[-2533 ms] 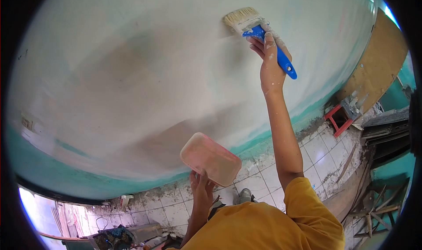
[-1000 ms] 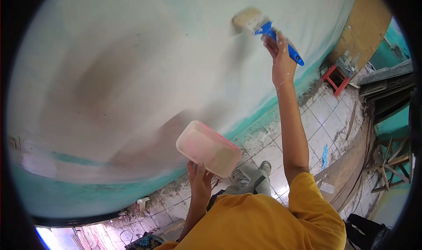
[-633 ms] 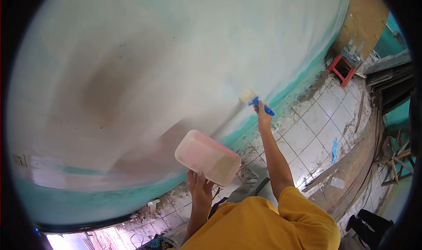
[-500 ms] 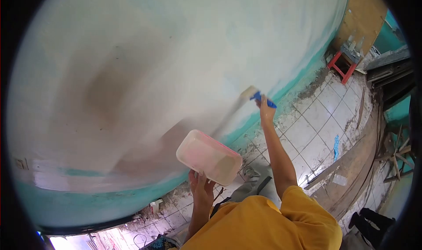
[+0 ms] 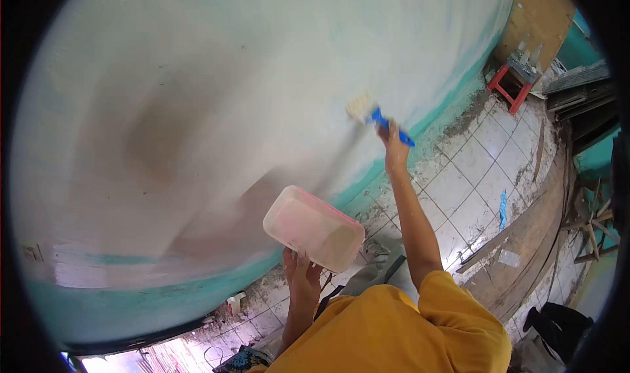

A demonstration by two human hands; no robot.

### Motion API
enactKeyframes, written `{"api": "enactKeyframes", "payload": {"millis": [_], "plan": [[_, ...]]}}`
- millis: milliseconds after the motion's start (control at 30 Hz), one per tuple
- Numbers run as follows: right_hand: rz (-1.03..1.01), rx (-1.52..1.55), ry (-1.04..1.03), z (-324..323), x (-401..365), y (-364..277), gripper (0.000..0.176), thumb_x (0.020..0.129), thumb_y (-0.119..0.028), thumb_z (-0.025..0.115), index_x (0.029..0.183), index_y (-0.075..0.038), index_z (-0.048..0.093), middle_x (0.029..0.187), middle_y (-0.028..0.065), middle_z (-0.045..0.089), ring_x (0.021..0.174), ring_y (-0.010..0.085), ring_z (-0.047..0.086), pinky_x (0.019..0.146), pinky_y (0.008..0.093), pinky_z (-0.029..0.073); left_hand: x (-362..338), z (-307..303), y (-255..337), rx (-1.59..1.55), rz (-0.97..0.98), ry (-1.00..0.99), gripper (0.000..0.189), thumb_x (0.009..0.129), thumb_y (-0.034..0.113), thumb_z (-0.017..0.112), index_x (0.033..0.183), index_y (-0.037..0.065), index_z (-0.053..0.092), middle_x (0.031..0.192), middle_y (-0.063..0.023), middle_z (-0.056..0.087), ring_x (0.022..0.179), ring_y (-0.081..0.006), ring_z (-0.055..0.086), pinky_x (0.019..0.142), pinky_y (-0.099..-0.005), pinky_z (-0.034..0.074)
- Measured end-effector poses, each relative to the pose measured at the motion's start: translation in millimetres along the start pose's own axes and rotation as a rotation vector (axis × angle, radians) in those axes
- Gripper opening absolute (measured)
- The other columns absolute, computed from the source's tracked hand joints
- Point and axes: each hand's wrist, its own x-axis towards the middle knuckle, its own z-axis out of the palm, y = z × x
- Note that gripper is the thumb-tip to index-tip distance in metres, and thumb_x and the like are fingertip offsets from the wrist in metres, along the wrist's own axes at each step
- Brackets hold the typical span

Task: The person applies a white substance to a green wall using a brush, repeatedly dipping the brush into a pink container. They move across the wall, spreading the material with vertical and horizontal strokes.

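Note:
My right hand (image 5: 394,148) is closed round the blue handle of a paintbrush (image 5: 377,116), whose pale, paint-coated bristles lie over the wall in this view. The wall (image 5: 275,91) is mostly whitish, with a turquoise band along its foot. With my left hand (image 5: 302,271) I grip a shallow pinkish plastic tub (image 5: 308,225) by its near edge, fingers underneath. The tub is tilted and has a patch of pale paint at its right end. My shadow and those of the brush and tub fall across the wall.
Dirty white tiles (image 5: 476,169) run along the wall's foot. A red stool (image 5: 510,87) with items on top stands at the upper right, near a brown board (image 5: 541,19). Dark stacked panels (image 5: 577,97) and a wooden frame (image 5: 594,225) are at the right.
The brush has moved up and slightly left along the wall, its bristles now showing broader. My left hand still holds the tub, which has barely shifted.

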Motion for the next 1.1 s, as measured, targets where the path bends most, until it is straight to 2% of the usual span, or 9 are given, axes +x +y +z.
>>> {"api": "enactKeyframes", "payload": {"millis": [167, 267, 367, 500, 733, 867, 967, 1033, 1100], "plan": [[0.087, -0.22, 0.074, -46.6, 5.7, 35.0, 0.035, 0.097, -0.026, 0.061, 0.114, 0.005, 0.062, 0.098, 0.0136, 0.071, 0.083, 0.0206, 0.07, 0.079, 0.0325, 0.057, -0.7, -3.4, -0.1, -0.032, -0.016, 0.004, 0.054, 0.097, 0.025, 0.057, 0.141, 0.008, 0.031, 0.134, -0.0134, 0.047, 0.125, -0.0297, 0.052, 0.097, -0.0479, 0.052], [-0.019, -0.32, 0.002, 2.2, 9.4, -31.8, 0.036, 0.097, -0.027, 0.061, 0.114, 0.006, 0.063, 0.095, 0.0129, 0.071, 0.08, 0.0208, 0.071, 0.076, 0.032, 0.057, -0.8, -2.0, 2.2, -0.08, -0.037, -0.006, 0.054, 0.098, 0.02, 0.057, 0.142, 0.007, 0.028, 0.135, -0.0139, 0.045, 0.126, -0.029, 0.051, 0.099, -0.0478, 0.051], [-0.123, -0.16, -0.105, 65.5, -11.7, -125.8, 0.036, 0.099, -0.025, 0.057, 0.114, 0.007, 0.062, 0.1, 0.0149, 0.071, 0.087, 0.0212, 0.071, 0.081, 0.0322, 0.057, -1.2, -3.5, -2.1, -0.042, -0.029, -0.007, 0.056, 0.096, 0.026, 0.057, 0.142, 0.008, 0.03, 0.136, -0.0133, 0.046, 0.127, -0.03, 0.05, 0.1, -0.0492, 0.05], [-0.196, 0.151, -0.213, 84.7, -11.9, -158.1, 0.035, 0.101, -0.023, 0.053, 0.118, 0.007, 0.06, 0.108, 0.0167, 0.068, 0.098, 0.0228, 0.069, 0.089, 0.0324, 0.055, 0.5, 0.6, -0.6, 0.007, -0.019, -0.025, 0.058, 0.095, 0.031, 0.058, 0.142, 0.01, 0.032, 0.139, -0.0127, 0.045, 0.13, -0.0317, 0.048, 0.102, -0.0513, 0.048], [-0.018, -0.065, 0.033, -26.2, 5.4, 26.6, 0.032, 0.1, -0.022, 0.055, 0.115, 0.005, 0.063, 0.1, 0.013, 0.069, 0.087, 0.0195, 0.069, 0.083, 0.032, 0.056, 1.9, -3.3, -0.5, 0.026, -0.004, -0.029, 0.06, 0.094, 0.032, 0.06, 0.143, 0.012, 0.032, 0.14, -0.0116, 0.044, 0.131, -0.0329, 0.047, 0.102, -0.0535, 0.047], [0.074, -0.185, 0.145, -70.6, 7.7, 76.8, 0.032, 0.1, -0.024, 0.056, 0.109, 0.004, 0.066, 0.095, 0.0125, 0.071, 0.083, 0.0186, 0.07, 0.078, 0.0303, 0.057, 1.5, -5.2, -0.8, 0.031, -0.044, 0.026, 0.063, 0.092, 0.032, 0.062, 0.144, 0.012, 0.032, 0.141, -0.0109, 0.044, 0.131, -0.0329, 0.047, 0.102, -0.0542, 0.047], [0.063, -0.422, 0.152, -48.3, 11.7, 34.8, 0.033, 0.099, -0.025, 0.057, 0.105, 0.005, 0.068, 0.091, 0.0126, 0.071, 0.08, 0.0188, 0.07, 0.076, 0.0297, 0.057, 1.6, -2.5, -1.2, 0.027, -0.053, 0.028, 0.064, 0.091, 0.032, 0.063, 0.143, 0.012, 0.032, 0.142, -0.0106, 0.043, 0.132, -0.0328, 0.046, 0.103, -0.0539, 0.046], [-0.045, -0.297, 0.079, -10.0, 5.8, -17.4, 0.033, 0.099, -0.025, 0.057, 0.104, 0.006, 0.07, 0.089, 0.0125, 0.072, 0.079, 0.0188, 0.071, 0.074, 0.0297, 0.057, 1.7, -2.0, -2.0, 0.022, -0.06, 0.027, 0.064, 0.09, 0.032, 0.064, 0.143, 0.012, 0.033, 0.142, -0.0105, 0.043, 0.132, -0.0327, 0.046, 0.103, -0.0537, 0.046], [-0.124, -0.193, -0.034, 27.0, 0.1, -71.5, 0.034, 0.099, -0.025, 0.058, 0.108, 0.007, 0.068, 0.093, 0.0143, 0.072, 0.082, 0.0198, 0.071, 0.077, 0.0302, 0.057, 1.1, -4.7, -4.4, -0.055, -0.033, -0.025, 0.054, 0.097, 0.022, 0.058, 0.142, 0.012, 0.03, 0.135, -0.0128, 0.047, 0.124, -0.0283, 0.053, 0.095, -0.0468, 0.054]]}}
